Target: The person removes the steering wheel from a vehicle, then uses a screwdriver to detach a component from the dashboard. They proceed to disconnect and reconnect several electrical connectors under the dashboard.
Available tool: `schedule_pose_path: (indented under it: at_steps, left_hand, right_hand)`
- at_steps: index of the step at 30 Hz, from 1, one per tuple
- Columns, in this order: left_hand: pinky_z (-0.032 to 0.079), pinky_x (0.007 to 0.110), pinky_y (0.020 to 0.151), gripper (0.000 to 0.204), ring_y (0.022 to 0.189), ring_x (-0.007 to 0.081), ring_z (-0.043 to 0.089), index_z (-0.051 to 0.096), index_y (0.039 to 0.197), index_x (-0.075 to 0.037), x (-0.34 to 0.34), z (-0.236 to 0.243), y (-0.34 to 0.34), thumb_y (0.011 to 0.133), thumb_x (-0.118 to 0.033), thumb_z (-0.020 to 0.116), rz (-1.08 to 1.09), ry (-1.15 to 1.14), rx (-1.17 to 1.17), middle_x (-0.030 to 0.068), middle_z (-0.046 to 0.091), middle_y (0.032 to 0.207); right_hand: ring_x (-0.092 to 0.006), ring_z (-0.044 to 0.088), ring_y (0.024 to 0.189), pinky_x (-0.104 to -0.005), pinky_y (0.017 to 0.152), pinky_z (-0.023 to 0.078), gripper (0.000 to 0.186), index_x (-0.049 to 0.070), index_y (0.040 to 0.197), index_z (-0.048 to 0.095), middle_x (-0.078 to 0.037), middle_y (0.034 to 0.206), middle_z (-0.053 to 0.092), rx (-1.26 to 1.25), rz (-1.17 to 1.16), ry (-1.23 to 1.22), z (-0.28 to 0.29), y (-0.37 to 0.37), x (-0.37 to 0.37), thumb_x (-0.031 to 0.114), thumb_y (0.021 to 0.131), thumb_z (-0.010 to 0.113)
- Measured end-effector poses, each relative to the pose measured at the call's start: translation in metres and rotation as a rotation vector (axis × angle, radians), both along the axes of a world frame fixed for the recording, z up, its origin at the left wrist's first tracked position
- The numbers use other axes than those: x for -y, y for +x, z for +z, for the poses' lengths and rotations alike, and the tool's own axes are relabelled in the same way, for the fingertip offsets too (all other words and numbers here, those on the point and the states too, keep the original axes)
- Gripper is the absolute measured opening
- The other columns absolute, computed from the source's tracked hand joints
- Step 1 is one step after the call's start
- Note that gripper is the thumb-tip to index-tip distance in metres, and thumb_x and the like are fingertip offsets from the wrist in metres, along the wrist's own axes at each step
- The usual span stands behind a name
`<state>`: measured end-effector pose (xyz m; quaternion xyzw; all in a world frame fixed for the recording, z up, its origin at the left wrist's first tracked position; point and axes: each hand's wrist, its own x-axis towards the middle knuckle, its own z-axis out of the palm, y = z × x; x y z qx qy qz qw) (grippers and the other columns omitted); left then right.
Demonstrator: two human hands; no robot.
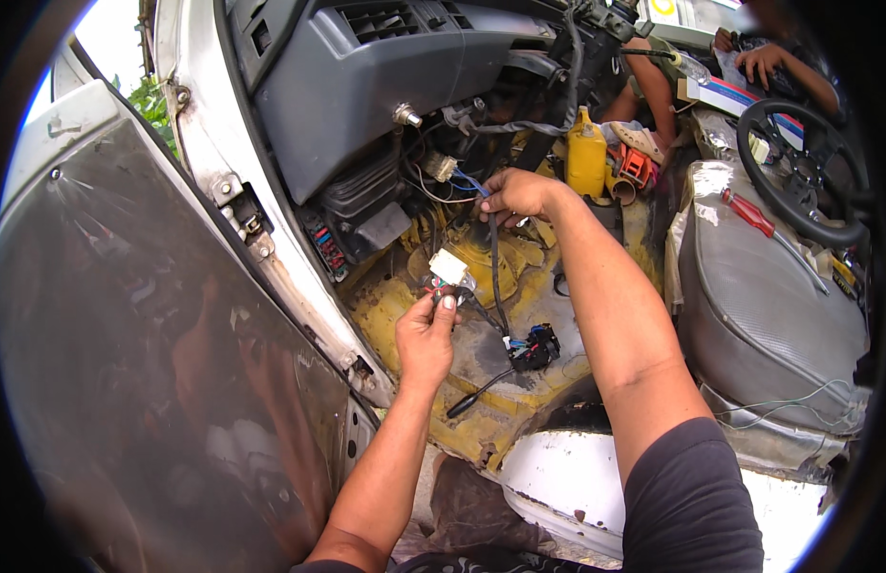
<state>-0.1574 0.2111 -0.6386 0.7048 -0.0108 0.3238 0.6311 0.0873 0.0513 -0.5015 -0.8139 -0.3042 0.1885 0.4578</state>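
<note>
My left hand [426, 339] pinches the wires just below a white connector [448, 267], over the rusty yellow cab floor [400, 315]. Higher and to the right, my right hand [524, 196] grips a dark wire harness [493, 258], with blue wires by the fingertips. A pale connector [440, 167] with loose wires sits under the grey dashboard [376, 72]. Below my hands, a black switch assembly [535, 351] with a long stalk [476, 392] lies on the floor, joined to the cables.
An open door [156, 372] stands left, by a fuse panel [324, 244]. Right are a seat [748, 286], red screwdriver [748, 212], steering wheel [820, 172], yellow jug [585, 153] and orange object [634, 167]. Another person's sandalled foot [639, 141] and hands [763, 62] show at top right.
</note>
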Motion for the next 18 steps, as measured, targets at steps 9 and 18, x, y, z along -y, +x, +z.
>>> schedule_pose_path:
  at_steps: [9,18]
  left_hand:
    - [0.050,0.026,0.072,0.023,0.080,0.0073,0.064,0.076,0.118,0.001,0.0021,0.0034,-0.0020,0.108,-0.019,0.070,0.005,-0.010,-0.022,-0.0007,0.072,0.089]
    - [0.048,0.026,0.069,0.025,0.077,0.0065,0.061,0.077,0.118,-0.002,0.0019,-0.0043,0.0013,0.107,-0.024,0.071,-0.014,0.073,-0.104,-0.0016,0.070,0.085]
  right_hand:
    - [-0.0132,0.072,0.091,-0.0310,0.078,0.059,0.018,0.008,0.119,0.074,-0.002,0.107,0.079,0.020,0.008,-0.007,-0.0004,0.0006,0.0007,0.019,0.106,0.069]
    - [-0.0150,0.074,0.092,-0.0326,0.080,0.061,0.023,0.008,0.123,0.074,-0.002,0.107,0.079,-0.003,0.003,-0.024,0.0032,-0.0027,0.0017,0.022,0.105,0.071]
